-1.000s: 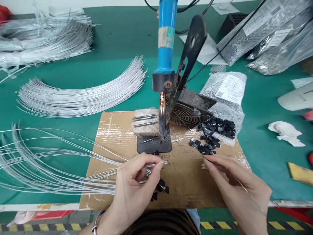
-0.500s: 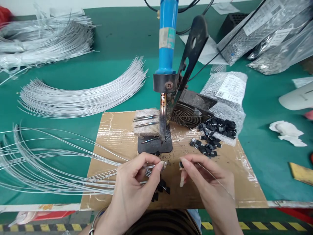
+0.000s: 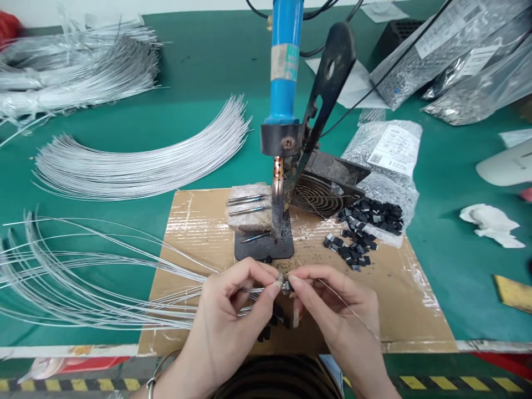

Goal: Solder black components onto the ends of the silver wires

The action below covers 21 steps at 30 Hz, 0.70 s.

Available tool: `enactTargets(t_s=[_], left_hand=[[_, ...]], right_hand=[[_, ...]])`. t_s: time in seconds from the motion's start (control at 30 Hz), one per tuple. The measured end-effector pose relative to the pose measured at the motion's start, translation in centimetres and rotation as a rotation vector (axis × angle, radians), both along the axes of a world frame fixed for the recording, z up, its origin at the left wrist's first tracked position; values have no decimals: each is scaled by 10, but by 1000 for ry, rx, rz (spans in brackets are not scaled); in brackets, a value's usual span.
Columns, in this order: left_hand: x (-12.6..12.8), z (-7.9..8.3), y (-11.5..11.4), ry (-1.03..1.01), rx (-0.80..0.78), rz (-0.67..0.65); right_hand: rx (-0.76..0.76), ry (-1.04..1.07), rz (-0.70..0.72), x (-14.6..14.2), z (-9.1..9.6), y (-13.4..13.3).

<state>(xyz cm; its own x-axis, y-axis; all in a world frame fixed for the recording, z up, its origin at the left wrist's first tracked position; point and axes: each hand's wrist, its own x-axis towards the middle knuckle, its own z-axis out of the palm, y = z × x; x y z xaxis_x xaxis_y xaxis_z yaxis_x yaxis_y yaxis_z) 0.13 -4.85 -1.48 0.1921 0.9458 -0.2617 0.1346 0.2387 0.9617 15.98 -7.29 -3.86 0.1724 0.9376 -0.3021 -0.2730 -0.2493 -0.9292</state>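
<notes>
Centrally, I see the left hand pinching a white cable by its end, just beside a small black connector clamped in the right hand's fingertips; a bag label seemingly reads "M2214".

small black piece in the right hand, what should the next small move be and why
Probably line the small black piece up with the cable end: the right hand pinches the piece, the left hand pinches the cable, and the hands nearly meet; exact alignment is unclear.
</notes>
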Motion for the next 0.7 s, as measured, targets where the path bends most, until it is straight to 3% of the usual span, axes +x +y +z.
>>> enactTargets(t_s=[0.7], left_hand=[[6,0,4,-9,42,45]], right_hand=[[-36,-20,5,-2,5,0]])
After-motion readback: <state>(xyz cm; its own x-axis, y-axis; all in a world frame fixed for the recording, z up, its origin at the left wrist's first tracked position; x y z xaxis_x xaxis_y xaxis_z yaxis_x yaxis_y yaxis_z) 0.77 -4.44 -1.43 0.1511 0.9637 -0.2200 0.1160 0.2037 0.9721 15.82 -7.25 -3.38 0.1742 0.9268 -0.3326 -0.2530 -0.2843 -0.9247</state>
